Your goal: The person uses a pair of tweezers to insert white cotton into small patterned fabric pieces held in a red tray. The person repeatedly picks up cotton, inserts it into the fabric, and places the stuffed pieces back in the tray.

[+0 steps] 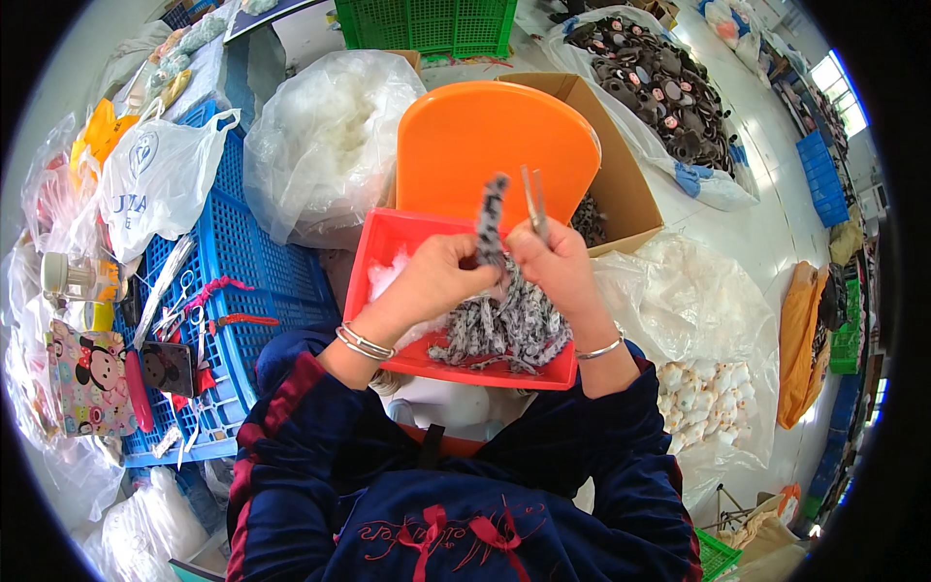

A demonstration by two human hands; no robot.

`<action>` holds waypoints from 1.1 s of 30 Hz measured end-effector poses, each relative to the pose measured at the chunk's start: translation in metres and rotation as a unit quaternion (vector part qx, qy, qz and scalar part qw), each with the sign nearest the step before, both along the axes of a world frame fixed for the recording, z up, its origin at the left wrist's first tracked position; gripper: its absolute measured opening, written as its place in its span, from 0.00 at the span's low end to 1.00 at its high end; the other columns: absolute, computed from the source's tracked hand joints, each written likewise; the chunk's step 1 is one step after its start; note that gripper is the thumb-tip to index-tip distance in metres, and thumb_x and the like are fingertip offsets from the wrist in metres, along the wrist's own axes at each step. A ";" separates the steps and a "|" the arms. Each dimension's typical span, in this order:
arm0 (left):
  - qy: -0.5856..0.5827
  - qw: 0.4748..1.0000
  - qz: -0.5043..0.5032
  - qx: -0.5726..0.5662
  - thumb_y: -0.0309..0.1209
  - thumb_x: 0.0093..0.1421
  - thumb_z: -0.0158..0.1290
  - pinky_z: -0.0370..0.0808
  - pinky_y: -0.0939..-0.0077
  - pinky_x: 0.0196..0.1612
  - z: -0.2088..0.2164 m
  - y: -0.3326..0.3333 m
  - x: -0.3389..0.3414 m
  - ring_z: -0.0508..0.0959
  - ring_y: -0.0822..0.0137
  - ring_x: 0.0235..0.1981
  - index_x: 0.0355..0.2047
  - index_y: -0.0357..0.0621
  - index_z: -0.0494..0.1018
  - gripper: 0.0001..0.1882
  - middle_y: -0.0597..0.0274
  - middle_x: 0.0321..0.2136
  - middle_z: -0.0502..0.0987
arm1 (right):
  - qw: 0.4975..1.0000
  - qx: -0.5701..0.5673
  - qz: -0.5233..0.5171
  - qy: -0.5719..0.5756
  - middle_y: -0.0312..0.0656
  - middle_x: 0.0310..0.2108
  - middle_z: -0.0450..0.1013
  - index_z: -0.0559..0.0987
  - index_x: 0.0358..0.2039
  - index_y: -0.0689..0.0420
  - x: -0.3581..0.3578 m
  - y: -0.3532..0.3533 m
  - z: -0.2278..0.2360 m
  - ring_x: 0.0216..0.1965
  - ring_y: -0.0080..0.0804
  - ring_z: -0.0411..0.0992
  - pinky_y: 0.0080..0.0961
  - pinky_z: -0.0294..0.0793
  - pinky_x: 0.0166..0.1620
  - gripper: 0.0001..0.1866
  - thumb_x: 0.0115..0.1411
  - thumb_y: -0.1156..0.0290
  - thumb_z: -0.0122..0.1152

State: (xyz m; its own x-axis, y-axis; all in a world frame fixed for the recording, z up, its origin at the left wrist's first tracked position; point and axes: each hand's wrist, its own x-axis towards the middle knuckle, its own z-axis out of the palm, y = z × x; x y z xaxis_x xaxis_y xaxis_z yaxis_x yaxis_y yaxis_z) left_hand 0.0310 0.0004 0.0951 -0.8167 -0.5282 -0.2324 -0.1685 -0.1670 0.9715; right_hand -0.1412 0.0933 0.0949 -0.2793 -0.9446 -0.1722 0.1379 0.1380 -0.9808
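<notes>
Over a red plastic bin (427, 366) in front of me, both my hands are at work. My left hand (436, 276) pinches a fuzzy grey-and-black plush strip (491, 213), which stands upright above the fingers. Close beside it, my right hand (558, 267) is closed around metal tweezers (534, 199), their tips pointing up and away from me. Inside the bin lies a heap of similar grey plush pieces (514, 330), partly hidden by my hands. Some white fluffy stuffing (383, 279) sits at the bin's left side, by my left hand.
An orange chair (495, 126) stands just beyond the bin, with a cardboard box (626, 189) behind it. To the left are a bag of white stuffing (335, 136) and blue crates (228, 209) bearing scissors. Bags of dark pieces (669, 97) and white pieces (708, 398) lie right.
</notes>
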 end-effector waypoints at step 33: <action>0.159 0.972 0.161 0.060 0.24 0.61 0.56 0.75 0.83 0.37 0.011 -0.020 0.010 0.77 0.77 0.33 0.40 0.37 0.76 0.07 0.65 0.32 0.78 | 0.987 -0.057 0.041 0.145 0.27 0.26 0.69 0.75 0.37 0.62 -0.017 0.023 0.000 0.26 0.12 0.62 0.13 0.62 0.29 0.06 0.63 0.74 0.60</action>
